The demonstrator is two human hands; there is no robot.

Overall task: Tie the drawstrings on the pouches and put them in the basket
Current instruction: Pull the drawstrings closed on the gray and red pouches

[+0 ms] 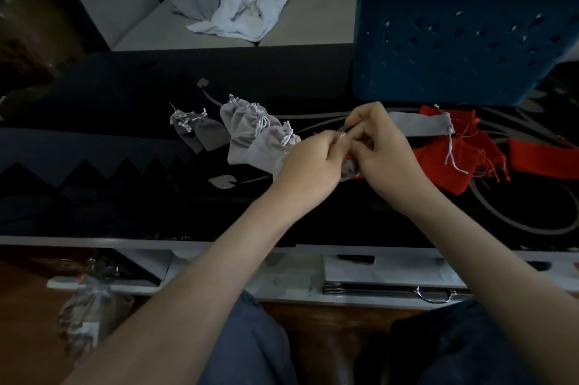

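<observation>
**Knot in the making: a thin cord and a crowded desk**

Both hands meet over the middle of the desk (125, 109). The left hand (308, 162) and the right hand (385, 159) each pinch the drawstring (343, 134) between curled fingertips. The held pouch (349, 169) is tucked between and below the palms, mostly hidden; what shows of it looks grey.

The likeliest failure is the cord itself. It is fine and pale in dim light, and it is held only at the fingertips. A slip as the ends are drawn apart would probably leave the knot slack or let the pouch mouth reopen. Because the pouch seems to be carried mainly by the cord, a lost pinch could also drop it onto the pile below.

The surroundings add risk. The tied grey pouches (250, 134) lie in a row just beside the left hand, with the small dark pouches (200, 134) further left. A sweep of the wrist could scatter them. To the right, an untied grey pouch (419, 127) lies across the red pouches (445, 162), its loose cords trailing over theirs. Picking one up may drag a neighbour along.

The blue basket (454, 33) stands at the far right, behind the red pile. Its near wall is tall, so a finished pouch has to go up over the rim, and a low toss would likely hit the wall.

White cloths (247, 8) lie on the sofa beyond, clear of the work.
</observation>
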